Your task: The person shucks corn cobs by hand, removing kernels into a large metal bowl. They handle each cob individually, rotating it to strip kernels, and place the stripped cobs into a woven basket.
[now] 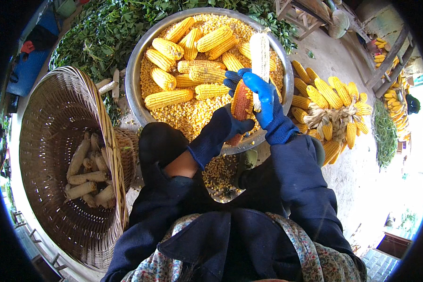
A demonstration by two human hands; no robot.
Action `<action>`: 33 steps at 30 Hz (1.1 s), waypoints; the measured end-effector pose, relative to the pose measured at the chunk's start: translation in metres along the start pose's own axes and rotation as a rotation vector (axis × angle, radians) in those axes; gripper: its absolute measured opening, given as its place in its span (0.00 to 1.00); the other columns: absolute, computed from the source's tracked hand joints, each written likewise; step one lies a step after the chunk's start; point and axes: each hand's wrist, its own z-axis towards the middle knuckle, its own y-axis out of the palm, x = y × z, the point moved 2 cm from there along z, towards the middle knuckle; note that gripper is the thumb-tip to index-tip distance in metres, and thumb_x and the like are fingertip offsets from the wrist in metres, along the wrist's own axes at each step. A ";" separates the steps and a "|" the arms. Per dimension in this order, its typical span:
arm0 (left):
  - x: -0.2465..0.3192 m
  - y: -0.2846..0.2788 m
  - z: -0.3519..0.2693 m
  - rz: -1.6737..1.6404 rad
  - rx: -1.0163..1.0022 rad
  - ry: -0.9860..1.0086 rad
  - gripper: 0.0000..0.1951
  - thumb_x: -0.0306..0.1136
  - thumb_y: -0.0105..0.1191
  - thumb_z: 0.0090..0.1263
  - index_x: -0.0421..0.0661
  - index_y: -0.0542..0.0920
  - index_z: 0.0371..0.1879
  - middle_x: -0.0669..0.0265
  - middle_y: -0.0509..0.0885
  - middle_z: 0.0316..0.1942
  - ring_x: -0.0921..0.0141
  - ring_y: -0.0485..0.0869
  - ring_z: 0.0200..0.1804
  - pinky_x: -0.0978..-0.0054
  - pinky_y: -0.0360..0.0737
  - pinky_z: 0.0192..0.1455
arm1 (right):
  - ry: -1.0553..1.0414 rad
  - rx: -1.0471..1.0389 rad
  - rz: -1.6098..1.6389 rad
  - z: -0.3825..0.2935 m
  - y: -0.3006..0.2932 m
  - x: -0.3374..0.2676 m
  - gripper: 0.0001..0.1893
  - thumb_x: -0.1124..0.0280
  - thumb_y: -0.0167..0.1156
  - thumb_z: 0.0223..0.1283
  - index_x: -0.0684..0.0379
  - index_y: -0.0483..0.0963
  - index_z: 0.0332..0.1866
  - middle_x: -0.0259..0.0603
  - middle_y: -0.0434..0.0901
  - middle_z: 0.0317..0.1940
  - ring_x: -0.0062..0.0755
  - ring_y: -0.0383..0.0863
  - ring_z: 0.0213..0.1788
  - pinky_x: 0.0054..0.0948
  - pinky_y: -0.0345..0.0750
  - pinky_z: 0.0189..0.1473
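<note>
My left hand, in a blue coated glove, is closed around a reddish, partly shelled corn cob with some yellow kernels still on it. Close beside it, my right hand, gloved in brighter blue, grips a bare white corn cob that stands out above the fingers. Its lower end lies against or near the reddish cob. Both hands are over the near right part of a round metal basin. Several yellow ears of corn lie in the basin on a bed of loose corn kernels.
A large wicker basket with several bare cobs stands at the left. Leafy green stalks are heaped behind the basin. Bundled corn ears lie at its right. Kernels are scattered on the floor between my legs. A wooden stool is at the back right.
</note>
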 end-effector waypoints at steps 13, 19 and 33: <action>0.044 -0.033 -0.026 0.175 -0.177 0.083 0.23 0.50 0.65 0.58 0.40 0.84 0.38 0.61 0.86 0.30 0.71 0.84 0.32 0.71 0.80 0.38 | 0.038 -0.024 0.004 -0.002 -0.009 -0.005 0.26 0.59 0.55 0.67 0.69 0.70 0.62 0.58 0.76 0.59 0.50 0.76 0.63 0.42 0.69 0.69; 0.042 -0.027 -0.050 -0.893 -0.612 -0.054 0.24 0.44 0.59 0.64 0.37 0.79 0.52 0.60 0.86 0.37 0.68 0.85 0.36 0.72 0.82 0.43 | -0.155 -0.295 -0.324 -0.020 0.016 -0.053 0.31 0.54 0.54 0.63 0.72 0.71 0.61 0.56 0.76 0.60 0.46 0.76 0.62 0.40 0.69 0.67; 0.007 0.012 -0.007 -0.293 -0.078 0.190 0.35 0.56 0.67 0.54 0.37 0.79 0.49 0.58 0.86 0.31 0.64 0.84 0.32 0.68 0.80 0.39 | -0.079 0.248 -0.319 0.008 -0.016 0.009 0.19 0.58 0.55 0.69 0.68 0.77 0.47 0.46 0.83 0.39 0.37 0.85 0.40 0.34 0.80 0.48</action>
